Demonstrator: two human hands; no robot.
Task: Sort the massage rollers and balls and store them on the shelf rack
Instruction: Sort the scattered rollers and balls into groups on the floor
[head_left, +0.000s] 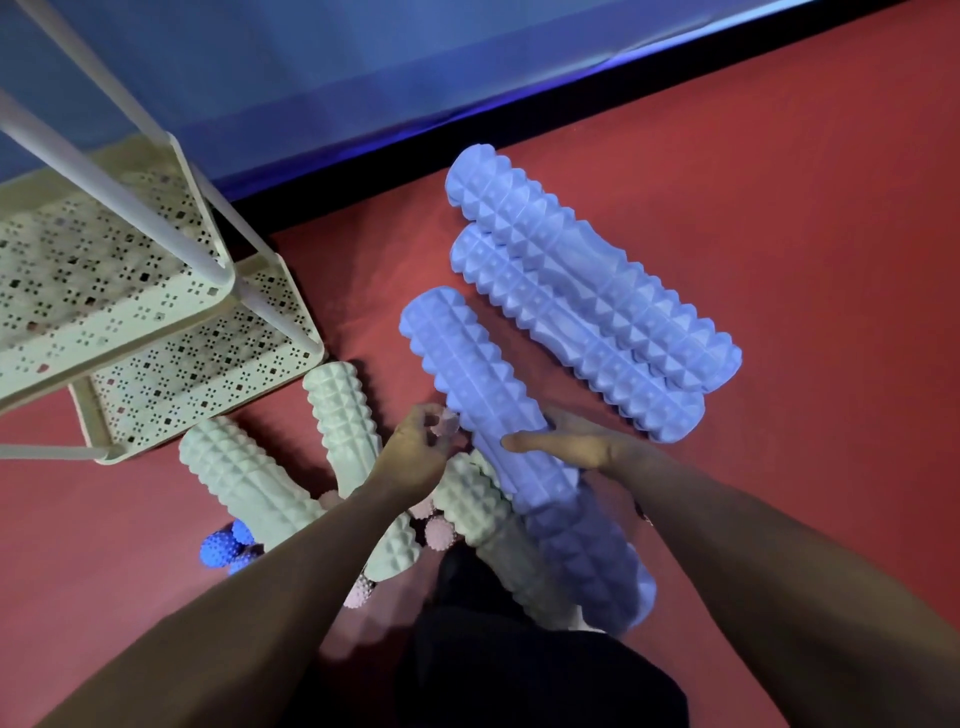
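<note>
The red floor carries blue rollers, green rollers, spiky balls and the shelf rack.

Three knobbed blue rollers lie sorted right of the green rollers, spiky balls and shelf rack.

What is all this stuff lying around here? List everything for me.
Ridged blue foam rollers: four, blue; two side by side on the right, one under the right hand, one beneath it near the body.
Ridged pale green foam rollers: three, pale green, beside the rack's foot.
Spiky blue balls: at least two, blue, lower left.
Spiky pink balls: several, pink, among the green rollers.
Perforated cream metal shelf rack: one, cream, upper left.
Red floor mat: one, red.
Left hand: pinching a small pink thing.
Right hand: resting on a blue roller.
</note>
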